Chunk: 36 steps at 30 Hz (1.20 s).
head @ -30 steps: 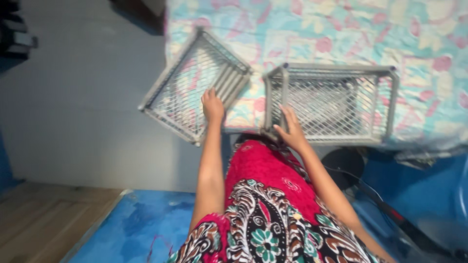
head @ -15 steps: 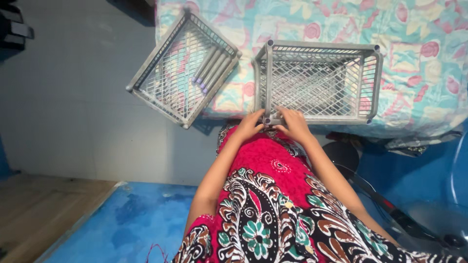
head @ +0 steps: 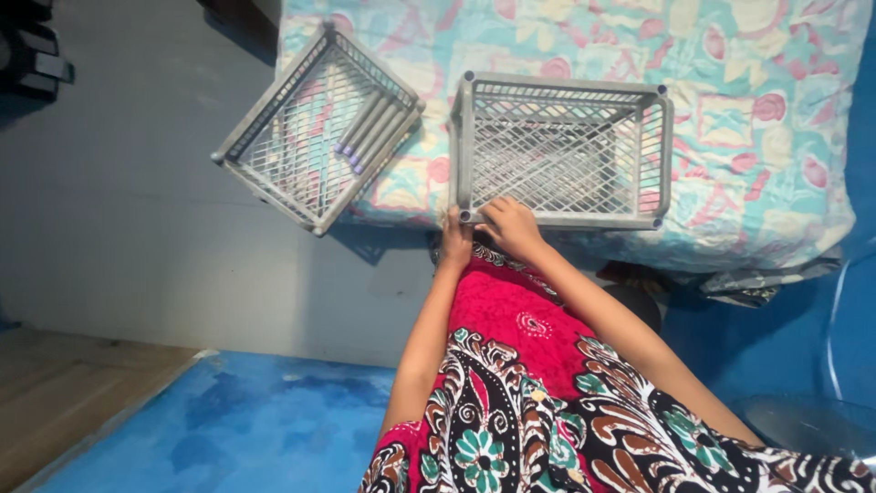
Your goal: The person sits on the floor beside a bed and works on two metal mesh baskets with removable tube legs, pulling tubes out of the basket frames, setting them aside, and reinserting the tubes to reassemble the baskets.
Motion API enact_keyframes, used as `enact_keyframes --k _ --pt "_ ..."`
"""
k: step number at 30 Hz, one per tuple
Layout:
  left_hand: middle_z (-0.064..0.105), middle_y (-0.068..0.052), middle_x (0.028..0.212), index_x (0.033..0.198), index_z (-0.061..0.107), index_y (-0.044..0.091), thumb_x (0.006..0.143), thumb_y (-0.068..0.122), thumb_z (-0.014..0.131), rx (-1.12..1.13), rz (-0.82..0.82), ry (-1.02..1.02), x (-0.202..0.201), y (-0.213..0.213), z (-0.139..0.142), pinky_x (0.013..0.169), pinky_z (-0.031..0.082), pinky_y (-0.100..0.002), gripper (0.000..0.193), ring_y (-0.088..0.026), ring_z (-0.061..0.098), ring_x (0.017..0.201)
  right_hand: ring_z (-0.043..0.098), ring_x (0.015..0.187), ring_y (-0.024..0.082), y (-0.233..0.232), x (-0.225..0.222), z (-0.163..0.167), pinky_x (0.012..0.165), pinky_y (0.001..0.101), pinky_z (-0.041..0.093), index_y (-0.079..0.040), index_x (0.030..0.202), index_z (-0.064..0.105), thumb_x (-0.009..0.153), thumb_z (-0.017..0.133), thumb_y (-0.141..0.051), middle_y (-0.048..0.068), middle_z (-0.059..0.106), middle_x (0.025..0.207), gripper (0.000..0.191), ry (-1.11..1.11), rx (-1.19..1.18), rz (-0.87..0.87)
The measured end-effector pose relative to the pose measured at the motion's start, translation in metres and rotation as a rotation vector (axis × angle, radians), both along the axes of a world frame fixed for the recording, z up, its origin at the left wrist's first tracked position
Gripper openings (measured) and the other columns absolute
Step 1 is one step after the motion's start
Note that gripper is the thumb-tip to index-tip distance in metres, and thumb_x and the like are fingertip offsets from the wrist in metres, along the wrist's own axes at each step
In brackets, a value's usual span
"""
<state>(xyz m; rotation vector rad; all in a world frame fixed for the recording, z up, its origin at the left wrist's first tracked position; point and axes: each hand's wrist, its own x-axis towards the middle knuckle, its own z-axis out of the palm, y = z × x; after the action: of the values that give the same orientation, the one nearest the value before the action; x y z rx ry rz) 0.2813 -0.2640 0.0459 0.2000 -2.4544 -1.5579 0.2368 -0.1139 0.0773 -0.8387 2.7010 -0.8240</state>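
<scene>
1. Left hand (head: 454, 243): at the near left corner of the grey lattice crate (head: 561, 151). Fingers curled against the corner post; it touches the crate, but whether it truly clasps the post cannot be told from here.

2. Right hand (head: 511, 226): just beside the left, resting on the crate's near rim. Fingers bent over the edge in a narrow hold on the rim bar.

3. Grey lattice crate: a square plastic frame with open mesh walls and round corner posts. It sits on the flowered bedsheet (head: 757, 100), close to the bed's near edge, directly ahead of the person.

4. Second grey lattice panel (head: 315, 128): lies to the left of the crate, turned at an angle, apart from it. One corner hangs past the bed's edge, over the grey wall (head: 109, 210). Neither hand touches it.

5. Bundle of grey rods (head: 370, 132): several lie side by side on the second panel, near its right side, with purplish tips at their lower ends.

6. Patterned garment (head: 511, 402): red, black and white with teal flowers, worn by the person, filling the lower middle.

7. Blue floor covering (head: 228, 429): below left, bordered by wooden boards (head: 64, 402).
</scene>
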Motion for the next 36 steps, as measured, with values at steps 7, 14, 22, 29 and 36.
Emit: enact_keyframes --k 7,14,22,29,36 --pt "0.067 -0.026 0.107 0.138 0.039 0.012 0.098 0.019 0.059 0.101 0.030 -0.166 -0.009 0.009 0.004 0.081 0.051 -0.056 0.046 -0.048 0.065 0.097 0.057 0.101 0.032 0.000 -0.008 0.016 0.077 0.0461 0.051 -0.014 0.108 0.067 0.087 0.077 -0.037 0.005 0.063 0.106 0.033 0.042 0.094 -0.017" --pt "0.063 -0.024 0.117 0.141 0.043 0.010 0.103 0.012 0.057 0.097 -0.019 -0.049 -0.016 0.012 0.020 0.090 0.050 -0.050 0.041 -0.044 0.063 0.107 0.057 0.105 0.032 0.010 -0.024 0.035 0.082 0.0463 0.052 -0.014 0.114 0.068 0.085 0.077 -0.037 0.005 0.066 0.115 0.038 0.018 -0.011 -0.037" --pt "0.057 -0.008 0.133 0.145 0.047 0.006 0.108 0.016 0.052 0.609 -0.002 -0.048 -0.020 0.018 0.023 0.110 0.040 -0.034 0.039 -0.020 0.052 0.125 0.058 0.105 0.031 0.013 -0.035 0.052 0.082 0.0466 0.051 -0.017 0.113 0.070 0.087 0.075 -0.043 0.003 0.067 0.111 0.038 -0.042 -0.019 -0.050" --pt "0.056 -0.002 0.116 0.132 0.051 0.009 0.110 0.024 0.060 1.044 0.073 -0.031 -0.035 0.033 0.029 0.088 0.038 -0.029 0.028 -0.012 0.047 0.101 0.059 0.102 0.029 0.018 -0.050 0.059 0.076 0.0443 0.052 -0.016 0.109 0.070 0.089 0.076 -0.039 0.002 0.067 0.108 0.032 0.053 0.011 0.023" --pt "0.056 -0.003 0.116 0.125 0.049 0.010 0.109 0.031 0.057 0.874 0.003 0.035 -0.049 0.021 0.027 0.103 0.042 -0.029 0.027 -0.013 0.052 0.111 0.058 0.100 0.030 0.011 -0.054 0.046 0.076 0.0441 0.052 -0.013 0.107 0.069 0.087 0.078 -0.039 0.003 0.066 0.107 0.033 0.120 -0.012 -0.040"
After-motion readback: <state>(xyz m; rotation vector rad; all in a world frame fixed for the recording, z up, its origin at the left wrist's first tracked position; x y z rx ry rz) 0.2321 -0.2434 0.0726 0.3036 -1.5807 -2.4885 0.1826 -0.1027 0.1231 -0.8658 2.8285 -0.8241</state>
